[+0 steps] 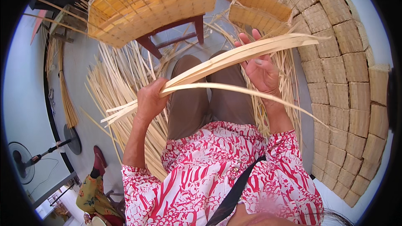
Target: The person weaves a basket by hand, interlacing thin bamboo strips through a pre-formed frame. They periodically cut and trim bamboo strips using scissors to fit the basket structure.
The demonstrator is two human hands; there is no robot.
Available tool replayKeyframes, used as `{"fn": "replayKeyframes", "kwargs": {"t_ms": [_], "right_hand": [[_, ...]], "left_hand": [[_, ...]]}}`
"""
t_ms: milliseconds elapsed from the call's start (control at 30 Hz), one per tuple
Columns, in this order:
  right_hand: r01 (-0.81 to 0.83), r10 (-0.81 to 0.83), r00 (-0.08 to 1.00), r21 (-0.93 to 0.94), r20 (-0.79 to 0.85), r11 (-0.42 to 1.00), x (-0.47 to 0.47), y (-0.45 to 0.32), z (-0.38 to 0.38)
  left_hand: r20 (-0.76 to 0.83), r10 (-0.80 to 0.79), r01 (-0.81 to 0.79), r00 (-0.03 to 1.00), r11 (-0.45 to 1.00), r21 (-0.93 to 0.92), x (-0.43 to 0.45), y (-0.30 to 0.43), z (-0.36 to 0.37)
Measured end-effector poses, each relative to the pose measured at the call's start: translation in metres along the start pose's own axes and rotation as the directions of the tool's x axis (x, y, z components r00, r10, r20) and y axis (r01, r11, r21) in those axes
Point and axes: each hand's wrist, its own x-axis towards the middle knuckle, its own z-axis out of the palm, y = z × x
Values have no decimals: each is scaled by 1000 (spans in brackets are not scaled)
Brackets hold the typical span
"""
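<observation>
My left hand (151,99) grips a bundle of pale flat strips (232,55), probably split bamboo, with short ends poking out behind the fist. The bundle slants up to the right above my knees. One strip (216,85) bends away from the rest and passes in front of my right wrist. My right hand (262,72) is palm up with its fingers apart. The bundle crosses in front of these fingers, partly hiding them; whether they touch it I cannot tell. More loose strips (122,84) lie to my left, and others (284,78) to my right.
A large woven basket (150,22) with upright stakes stands ahead on a dark red stool (179,39). Smaller woven baskets (259,17) sit beyond. Stacked woven boxes (342,94) line the right side. At left are a bundle of thin rods (65,97), a fan (23,162) and a seated person (91,194).
</observation>
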Motion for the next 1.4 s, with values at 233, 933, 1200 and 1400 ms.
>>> {"fn": "replayKeyframes", "kwargs": {"t_ms": [233,933,1200,1400], "right_hand": [[-85,109,978,138,-176,987,5,4,-10],[-111,173,948,232,-267,966,-20,2,-25],[-102,141,982,278,-126,955,-48,18,-12],[-172,200,979,328,-51,929,-57,30,-33]], "left_hand": [[-149,138,-103,979,969,224,-18,-19,12],[-196,3,16,981,996,91,-50,-35,59],[-17,-146,147,989,985,90,-72,-37,70],[117,-128,113,985,985,127,-87,-30,46]]}}
